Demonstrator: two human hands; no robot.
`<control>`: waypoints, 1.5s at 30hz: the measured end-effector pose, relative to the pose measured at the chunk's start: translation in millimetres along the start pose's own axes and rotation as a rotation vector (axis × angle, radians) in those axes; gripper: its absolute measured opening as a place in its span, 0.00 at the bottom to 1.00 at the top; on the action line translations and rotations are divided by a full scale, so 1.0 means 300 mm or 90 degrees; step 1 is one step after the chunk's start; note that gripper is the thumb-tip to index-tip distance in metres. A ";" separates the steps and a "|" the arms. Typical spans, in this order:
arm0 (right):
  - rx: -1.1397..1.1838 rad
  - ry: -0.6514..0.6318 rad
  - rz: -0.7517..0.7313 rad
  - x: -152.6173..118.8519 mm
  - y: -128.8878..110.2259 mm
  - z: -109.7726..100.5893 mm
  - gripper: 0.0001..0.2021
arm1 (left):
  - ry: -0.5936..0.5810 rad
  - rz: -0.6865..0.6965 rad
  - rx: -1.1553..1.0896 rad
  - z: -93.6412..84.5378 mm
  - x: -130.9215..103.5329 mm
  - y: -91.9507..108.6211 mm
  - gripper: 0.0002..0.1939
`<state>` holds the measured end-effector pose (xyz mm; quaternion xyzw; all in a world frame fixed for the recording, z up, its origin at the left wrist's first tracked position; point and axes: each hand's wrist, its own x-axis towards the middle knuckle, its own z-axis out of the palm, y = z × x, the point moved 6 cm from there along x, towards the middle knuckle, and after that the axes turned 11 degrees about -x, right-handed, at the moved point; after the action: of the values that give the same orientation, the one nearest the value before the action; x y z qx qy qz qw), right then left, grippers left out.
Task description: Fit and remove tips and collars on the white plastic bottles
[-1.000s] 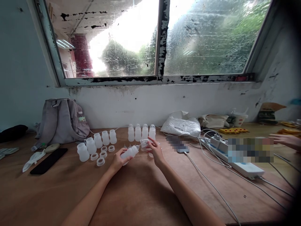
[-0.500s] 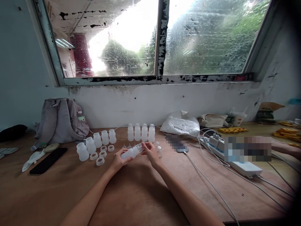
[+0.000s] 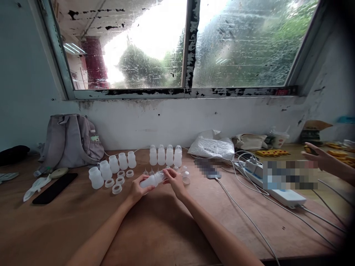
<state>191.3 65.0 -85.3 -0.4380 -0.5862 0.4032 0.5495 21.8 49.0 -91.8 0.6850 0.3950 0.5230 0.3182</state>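
A milky white baby bottle [image 3: 148,181] lies tilted in my left hand [image 3: 138,187], its top pointing up to the right. My right hand [image 3: 173,180] pinches the clear cap [image 3: 160,175] at the bottle's top end. Beyond the hands stands a row of several capped bottles [image 3: 169,157]. To the left are several bottles without tops [image 3: 106,170], with several white collar rings [image 3: 117,188] lying beside them. Small clear nipples [image 3: 151,171] sit just behind the held bottle, partly covered by it. Clear caps [image 3: 186,173] rest right of my right hand.
On the left lie a black phone [image 3: 55,188] and a grey backpack [image 3: 72,138]. To the right are a silvery plastic package [image 3: 212,147], a white power strip [image 3: 290,197] and loose cables. Another person's hand [image 3: 316,155] holds a yellow and black item at far right.
My hands keep their grip on the bottle and cap, with hardly any movement. The view has shifted slightly. The other person's hand has come up at far right with the yellow and black item.
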 end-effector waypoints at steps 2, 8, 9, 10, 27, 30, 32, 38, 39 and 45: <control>-0.005 -0.014 -0.005 -0.002 -0.003 0.008 0.17 | -0.007 0.011 0.004 -0.001 -0.003 0.006 0.18; -0.013 -0.037 -0.024 0.005 0.023 0.012 0.16 | -0.005 0.018 0.023 0.008 -0.006 0.001 0.16; -0.014 -0.041 -0.025 0.006 0.029 0.012 0.15 | 0.002 0.016 0.023 0.009 -0.006 -0.002 0.16; -0.014 -0.045 -0.025 0.007 0.034 0.012 0.15 | 0.008 0.015 0.021 0.010 -0.006 -0.005 0.16; -0.006 -0.065 -0.024 0.020 -0.003 0.006 0.17 | 0.002 0.027 0.081 0.063 -0.025 0.056 0.18; -0.104 -0.052 -0.103 0.031 -0.063 -0.013 0.17 | -0.037 0.064 0.064 0.110 -0.030 0.068 0.21; -0.161 -0.045 -0.148 0.028 -0.098 -0.019 0.17 | -0.067 0.057 0.048 0.141 -0.032 0.060 0.22; -0.123 -0.070 -0.138 0.014 -0.098 -0.014 0.17 | -0.122 -0.041 -0.078 0.157 -0.020 0.005 0.24; -0.114 -0.063 -0.127 0.017 -0.086 -0.018 0.18 | -0.123 -0.051 -0.086 0.151 -0.018 -0.001 0.24; -0.125 -0.011 -0.075 0.041 -0.008 -0.042 0.21 | 0.032 0.013 -0.033 0.085 0.003 0.056 0.31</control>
<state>203.6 76.0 -78.7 -0.4511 -0.6524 0.3145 0.5216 50.2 41.1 -83.4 0.6674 0.3824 0.5529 0.3204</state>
